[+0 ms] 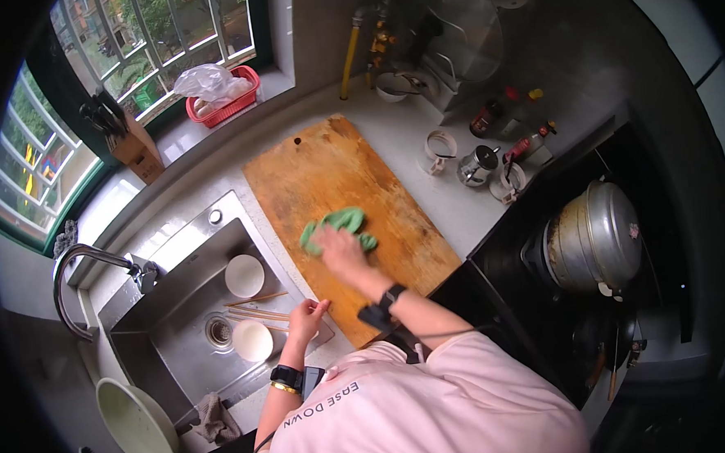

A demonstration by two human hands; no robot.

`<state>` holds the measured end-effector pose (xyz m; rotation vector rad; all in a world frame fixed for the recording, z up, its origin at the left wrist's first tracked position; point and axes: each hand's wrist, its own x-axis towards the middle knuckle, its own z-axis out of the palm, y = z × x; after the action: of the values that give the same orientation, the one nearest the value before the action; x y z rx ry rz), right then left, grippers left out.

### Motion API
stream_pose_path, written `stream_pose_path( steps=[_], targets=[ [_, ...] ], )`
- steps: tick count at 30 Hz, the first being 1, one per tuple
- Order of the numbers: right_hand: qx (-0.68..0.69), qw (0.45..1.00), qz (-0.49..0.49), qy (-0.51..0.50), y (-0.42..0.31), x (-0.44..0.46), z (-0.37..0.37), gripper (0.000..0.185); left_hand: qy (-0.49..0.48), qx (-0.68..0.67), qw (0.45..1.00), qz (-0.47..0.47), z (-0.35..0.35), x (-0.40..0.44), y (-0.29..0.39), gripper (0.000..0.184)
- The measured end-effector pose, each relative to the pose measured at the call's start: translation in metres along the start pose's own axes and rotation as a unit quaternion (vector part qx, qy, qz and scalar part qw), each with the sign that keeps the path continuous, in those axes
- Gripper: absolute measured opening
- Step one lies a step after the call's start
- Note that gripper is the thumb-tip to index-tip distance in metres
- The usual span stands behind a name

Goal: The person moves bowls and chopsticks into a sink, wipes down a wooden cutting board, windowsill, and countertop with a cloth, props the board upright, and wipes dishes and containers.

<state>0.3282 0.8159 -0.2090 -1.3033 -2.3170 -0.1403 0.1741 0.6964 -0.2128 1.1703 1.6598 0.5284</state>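
Observation:
My right hand (341,250) presses a crumpled green cloth (344,221) onto the wooden cutting board (334,162), its fingers closed over the cloth. The board lies flat on the counter, stained dark in places. At the board's left edge, by the sink, is my left hand (306,318) with its fingers curled together. Its fingertips are close to the board's edge; whether they grip anything is hidden. Below that hand, in the steel sink (175,318), are two white bowls (245,277) and several chopsticks (256,312).
A faucet (93,250) arches over the sink's left side, with a pale green basin (138,427) and a grey rag (215,419) nearby. A knife block (135,148) and red basket (229,102) line the windowsill. Bottles (486,118) stand right; a large pot (597,235) sits on the stove.

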Motion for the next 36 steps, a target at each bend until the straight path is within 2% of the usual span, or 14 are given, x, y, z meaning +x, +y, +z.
stream_pose_path(
  steps=[3,5,7,9,11,12,15,17,22,25,27,29,32,36],
  targets=[
    [0.097,0.988,-0.081,-0.086,-0.014,-0.039,-0.06,0.036,0.014,0.051,0.999,0.005,0.0,0.003,-0.002,0.044],
    [0.132,0.978,-0.006,-0.164,0.029,-0.055,-0.072,0.042,0.032,0.059,0.998,0.004,-0.001,-0.003,0.006,0.044],
    [0.097,0.965,0.157,-0.187,0.079,-0.066,-0.091,0.038,0.044,0.044,0.998,-0.003,0.002,-0.005,0.005,0.044],
    [0.001,0.986,0.123,-0.115,0.121,-0.096,-0.111,0.039,0.06,0.031,0.998,-0.008,0.009,-0.01,-0.004,0.043],
    [0.031,0.986,0.119,-0.115,0.124,-0.125,-0.13,0.044,0.1,0.016,0.995,0.01,0.015,-0.006,-0.005,0.043],
    [0.039,0.986,0.09,-0.134,0.114,-0.137,-0.135,0.046,0.117,0.026,0.992,0.038,0.02,-0.004,-0.012,0.044],
    [0.116,0.974,-0.017,-0.195,0.071,-0.154,-0.153,0.044,0.036,-0.107,0.99,-0.085,0.018,-0.014,0.01,0.043],
    [0.158,0.951,-0.145,-0.221,0.04,-0.146,-0.146,0.041,0.031,-0.139,0.986,-0.088,0.024,-0.014,0.006,0.041],
    [0.249,0.918,-0.223,-0.214,0.013,-0.103,-0.126,0.037,-0.008,-0.239,0.964,-0.117,0.015,-0.018,0.008,0.044],
    [0.183,0.939,-0.217,-0.195,0.059,-0.09,-0.125,0.033,-0.018,-0.224,0.968,-0.108,0.005,-0.023,0.013,0.04],
    [0.212,0.955,-0.144,-0.148,0.115,-0.075,-0.105,0.035,-0.013,-0.188,0.978,-0.092,0.004,-0.03,0.026,0.039],
    [0.12,0.986,-0.035,-0.108,0.169,-0.058,-0.087,0.048,-0.007,-0.151,0.985,-0.081,0.006,-0.04,0.035,0.042],
    [0.132,0.987,0.067,-0.059,0.185,-0.037,-0.076,0.047,0.004,-0.101,0.992,-0.073,0.009,-0.044,0.042,0.05],
    [0.168,0.978,-0.069,-0.102,0.129,-0.054,-0.081,0.044,0.002,-0.106,0.991,-0.082,0.015,-0.039,0.034,0.047]
  ],
)
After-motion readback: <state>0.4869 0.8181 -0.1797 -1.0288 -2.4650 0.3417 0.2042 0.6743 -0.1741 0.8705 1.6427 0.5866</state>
